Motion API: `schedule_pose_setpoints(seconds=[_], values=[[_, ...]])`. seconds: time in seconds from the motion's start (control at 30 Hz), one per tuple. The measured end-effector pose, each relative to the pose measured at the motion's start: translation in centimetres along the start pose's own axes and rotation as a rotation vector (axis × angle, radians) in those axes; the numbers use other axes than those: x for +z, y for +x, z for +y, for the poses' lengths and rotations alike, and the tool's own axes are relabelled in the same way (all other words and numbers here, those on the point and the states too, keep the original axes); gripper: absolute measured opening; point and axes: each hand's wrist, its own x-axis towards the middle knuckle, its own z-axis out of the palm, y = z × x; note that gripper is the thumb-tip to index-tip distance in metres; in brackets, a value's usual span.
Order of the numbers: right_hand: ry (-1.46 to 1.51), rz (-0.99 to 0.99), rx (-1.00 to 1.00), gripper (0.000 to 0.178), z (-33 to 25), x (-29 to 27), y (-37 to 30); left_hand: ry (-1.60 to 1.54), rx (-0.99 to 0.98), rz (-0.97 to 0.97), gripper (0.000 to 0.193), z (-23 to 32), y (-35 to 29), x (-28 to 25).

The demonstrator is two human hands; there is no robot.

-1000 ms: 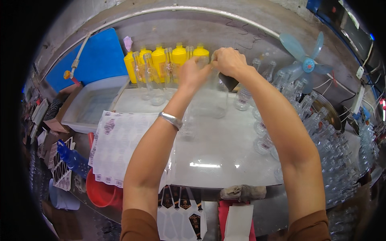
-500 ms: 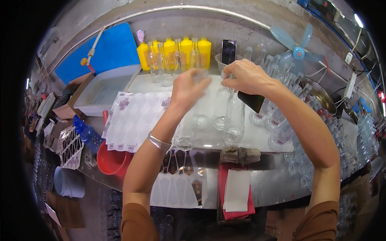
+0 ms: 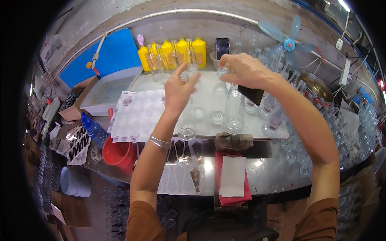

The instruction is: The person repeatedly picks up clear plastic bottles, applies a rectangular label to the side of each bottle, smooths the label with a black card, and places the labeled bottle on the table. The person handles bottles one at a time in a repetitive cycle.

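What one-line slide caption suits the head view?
Left hand open and right hand holding a dark flat object among clear glass bottles, yellow bottles lined up behind.

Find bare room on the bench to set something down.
Best: bare metal benchtop, right of the pink cloth, left of the clear bottles. Smaller: white board between the front-centre bottle and its right-hand neighbour. Crowded: right side, bottles; back, yellow bottles; front left, red basin, blue bottle.
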Motion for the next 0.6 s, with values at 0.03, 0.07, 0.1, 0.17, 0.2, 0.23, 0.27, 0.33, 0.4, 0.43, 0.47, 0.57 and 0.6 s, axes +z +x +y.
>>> schedule_pose_setpoints(seconds=[0.03,0.07,0.1,0.17,0.2,0.23,0.27,0.33,0.4,0.43,0.47,0.57,0.6], values=[[0.008,0.022,0.005,0.038,-0.1,-0.7,-0.5,-0.010,0.009,0.022,0.065,0.3,-0.3,0.0],[0.014,0.044,0.013,0.038,-0.2,-1.5,-1.1,-0.037,0.021,0.031,0.066,0.1,-0.6,0.3],[0.063,0.063,-0.016,0.038,-0.3,-2.3,-1.7,-0.062,0.035,0.044,0.067,-0.2,-0.8,0.3],[0.152,0.093,-0.067,0.038,-0.1,-3.8,-3.3,-0.062,0.087,0.094,0.068,-0.9,-1.0,0.6],[0.195,0.101,-0.096,0.034,-0.1,-4.1,-3.9,-0.030,0.125,0.132,0.069,-1.3,-1.1,0.6],[0.235,0.033,-0.067,0.033,-0.4,-4.3,-4.5,0.004,0.163,0.170,0.070,-1.8,-1.1,0.6],[0.277,-0.036,-0.040,0.033,-0.9,-4.3,-5.1,0.074,0.251,0.215,0.070,-2.3,-1.1,0.3],[0.387,-0.165,0.030,0.041,-0.7,-2.9,-6.1,0.204,0.431,0.287,0.069,-2.8,-1.1,0.2],[0.515,-0.380,0.120,0.046,-0.2,0.8,-7.2,0.175,0.447,0.293,0.068,-2.8,-1.6,0.4],[0.460,-0.359,0.069,0.050,0.0,3.0,-7.7,0.164,0.461,0.303,0.068,-2.5,-1.8,0.2],[0.430,-0.397,0.080,0.052,0.3,5.3,-8.2,0.106,0.410,0.304,0.062,-2.3,-2.3,0.4],[0.371,-0.417,0.239,0.052,1.6,11.6,-9.5,-0.084,0.214,0.174,0.052,-2.1,-3.5,0.9],[0.367,-0.305,0.249,0.053,1.7,12.8,-9.9,-0.131,0.244,0.214,0.041,-2.0,-4.0,1.2]])
